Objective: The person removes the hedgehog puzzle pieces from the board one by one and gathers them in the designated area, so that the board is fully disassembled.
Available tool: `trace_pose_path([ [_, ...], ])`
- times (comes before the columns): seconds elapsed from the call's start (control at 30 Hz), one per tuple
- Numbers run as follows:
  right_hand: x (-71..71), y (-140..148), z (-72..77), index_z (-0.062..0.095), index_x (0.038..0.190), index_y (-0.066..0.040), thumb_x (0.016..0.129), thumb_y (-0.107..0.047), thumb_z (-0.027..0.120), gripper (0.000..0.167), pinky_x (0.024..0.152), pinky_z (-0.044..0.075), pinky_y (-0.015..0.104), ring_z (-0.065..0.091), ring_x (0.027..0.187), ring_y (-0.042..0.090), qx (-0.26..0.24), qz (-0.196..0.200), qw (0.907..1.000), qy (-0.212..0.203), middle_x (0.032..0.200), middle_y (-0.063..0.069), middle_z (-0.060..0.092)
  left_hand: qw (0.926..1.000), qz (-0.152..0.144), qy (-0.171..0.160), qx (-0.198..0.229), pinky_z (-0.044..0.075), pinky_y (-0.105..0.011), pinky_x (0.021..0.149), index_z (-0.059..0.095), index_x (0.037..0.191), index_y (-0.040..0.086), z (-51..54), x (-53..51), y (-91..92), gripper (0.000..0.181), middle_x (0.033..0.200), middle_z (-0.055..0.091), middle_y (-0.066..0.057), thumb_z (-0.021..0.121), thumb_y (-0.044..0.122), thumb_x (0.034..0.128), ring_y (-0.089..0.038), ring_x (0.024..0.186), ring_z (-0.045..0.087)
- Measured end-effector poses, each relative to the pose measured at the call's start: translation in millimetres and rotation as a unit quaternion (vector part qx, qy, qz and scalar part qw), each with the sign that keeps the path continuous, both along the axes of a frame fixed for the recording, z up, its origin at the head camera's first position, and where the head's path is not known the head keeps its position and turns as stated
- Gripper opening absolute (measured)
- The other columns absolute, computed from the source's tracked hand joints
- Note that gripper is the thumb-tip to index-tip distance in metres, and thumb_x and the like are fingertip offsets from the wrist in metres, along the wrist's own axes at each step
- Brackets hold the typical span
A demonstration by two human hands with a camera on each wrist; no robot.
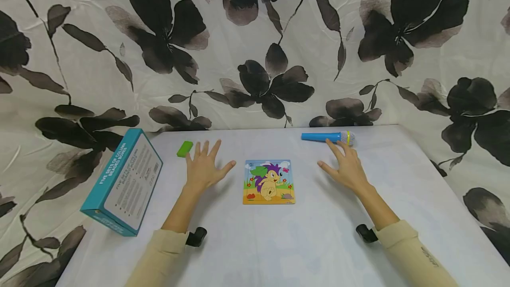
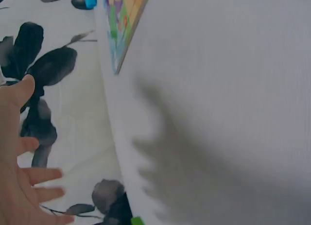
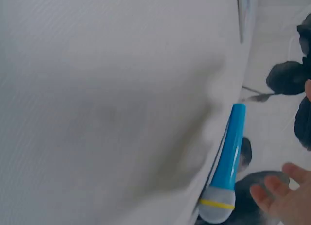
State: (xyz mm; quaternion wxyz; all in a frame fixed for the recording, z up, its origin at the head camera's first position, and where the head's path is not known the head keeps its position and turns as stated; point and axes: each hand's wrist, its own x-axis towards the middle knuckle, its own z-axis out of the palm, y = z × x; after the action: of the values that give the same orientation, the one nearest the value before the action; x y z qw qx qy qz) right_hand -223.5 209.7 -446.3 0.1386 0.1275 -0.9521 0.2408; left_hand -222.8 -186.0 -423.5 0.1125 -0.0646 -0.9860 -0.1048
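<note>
My left hand is held above the white table with its fingers spread, holding nothing. Just beyond its fingertips lies a small green block. On the other side, my right hand hovers with fingers apart and nothing in them. Nearest to it is a blue toy microphone with a grey head and yellow ring, lying at the table's back edge; fingertips overlap it in the head view, but the right wrist view shows the microphone apart from them. Between the hands lies a square hedgehog picture puzzle.
A teal and white box, printed "Five sets of column beaded boxes", stands tilted at the table's left edge. Behind the table hangs a white cloth with dark flowers. Small black devices sit at both wrists.
</note>
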Motion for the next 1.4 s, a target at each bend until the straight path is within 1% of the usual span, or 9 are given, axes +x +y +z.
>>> trace_pose_path([
  [0.1,-6.9,-13,-3.1,0.036,0.145,-0.008,0.087,-0.034,0.065,0.07,0.096,0.036,0.063,0.04,0.121,0.047,-0.044,0.05,0.9969,-0.041,0.136,0.029,0.039,0.9985,-0.036,-0.004,0.041,0.04,-0.058,0.096,0.042,0.14,0.005,-8.6,1.9,14.0,0.077,0.129,0.054,-0.026,0.058,0.055,0.0842,-0.042,0.119,0.05],
  [0.17,-12.5,-22,-5.0,0.035,0.145,-0.007,0.088,-0.033,0.065,0.069,0.095,0.039,0.06,0.045,0.118,0.043,-0.062,0.07,0.9933,-0.068,0.134,0.029,0.042,0.9957,-0.06,-0.012,0.071,0.046,-0.053,0.093,0.045,0.138,0.003,-14.9,2.9,24.4,0.071,0.124,0.057,-0.025,0.062,0.048,0.0852,-0.04,0.114,0.055],
  [0.3,-22.3,-41,-8.4,0.038,0.142,-0.004,0.087,-0.029,0.066,0.067,0.091,0.044,0.056,0.052,0.11,0.041,-0.083,0.097,0.9864,-0.104,0.132,0.028,0.046,0.9886,-0.088,-0.041,0.116,0.043,-0.051,0.098,0.047,0.136,0.004,-25.3,4.5,46.6,0.064,0.129,0.055,-0.023,0.067,0.037,0.0848,-0.039,0.119,0.051],
  [0.43,-31.8,-60,-14.6,0.046,0.136,0.0,0.086,-0.023,0.068,0.06,0.092,0.045,0.053,0.054,0.109,0.041,-0.098,0.117,0.9808,-0.122,0.128,0.027,0.05,0.9853,-0.096,-0.06,0.127,0.04,-0.052,0.1,0.05,0.134,0.007,-32.9,2.9,66.6,0.061,0.13,0.053,-0.019,0.068,0.035,0.0838,-0.037,0.123,0.047],
  [0.63,-47.3,-81,-26.8,0.057,0.124,0.005,0.084,-0.02,0.069,0.048,0.092,0.047,0.05,0.056,0.107,0.04,-0.106,0.141,0.9742,-0.14,0.12,0.026,0.057,0.9869,-0.109,-0.084,0.084,0.039,-0.055,0.098,0.054,0.132,0.008,-40.6,-3.7,85.3,0.061,0.131,0.052,-0.02,0.069,0.04,0.0817,-0.037,0.124,0.044],
  [0.87,-56.2,-89,-43.7,0.067,0.112,-0.002,0.081,-0.041,0.071,0.051,0.093,0.044,0.048,0.053,0.107,0.038,-0.085,0.154,0.9764,-0.125,0.114,0.02,0.059,0.9798,-0.126,-0.146,0.053,0.029,-0.062,0.102,0.05,0.136,0.014,-47.9,-7.8,95.9,0.068,0.142,0.039,-0.022,0.066,0.05,0.0812,-0.04,0.133,0.032],
  [1.03,-53.8,-95,-40.9,0.067,0.113,0.0,0.082,-0.029,0.073,0.043,0.101,0.035,0.055,0.046,0.116,0.042,-0.07,0.127,0.9771,-0.156,0.121,0.023,0.054,0.9786,-0.134,-0.146,0.055,0.021,-0.066,0.105,0.051,0.136,0.016,-53.6,-10.0,98.4,0.068,0.145,0.035,-0.022,0.065,0.053,0.0804,-0.041,0.136,0.027],
  [1.2,-52.8,-97,-38.9,0.068,0.109,0.0,0.082,-0.023,0.073,0.035,0.102,0.035,0.053,0.047,0.117,0.041,-0.053,0.115,0.9795,-0.156,0.122,0.023,0.055,0.9785,-0.139,-0.145,0.049,0.017,-0.063,0.108,0.051,0.137,0.017,-59.0,-10.0,100.1,0.066,0.147,0.032,-0.022,0.063,0.052,0.0826,-0.039,0.138,0.024],
  [1.4,-51.4,-95,-38.6,0.069,0.098,-0.001,0.081,-0.021,0.074,0.027,0.099,0.039,0.053,0.049,0.114,0.042,-0.067,0.122,0.9794,-0.146,0.119,0.024,0.055,0.9804,-0.137,-0.132,0.051,0.016,-0.063,0.109,0.051,0.137,0.018,-63.3,-8.7,102.0,0.063,0.148,0.032,-0.021,0.06,0.051,0.0842,-0.038,0.139,0.023],
])
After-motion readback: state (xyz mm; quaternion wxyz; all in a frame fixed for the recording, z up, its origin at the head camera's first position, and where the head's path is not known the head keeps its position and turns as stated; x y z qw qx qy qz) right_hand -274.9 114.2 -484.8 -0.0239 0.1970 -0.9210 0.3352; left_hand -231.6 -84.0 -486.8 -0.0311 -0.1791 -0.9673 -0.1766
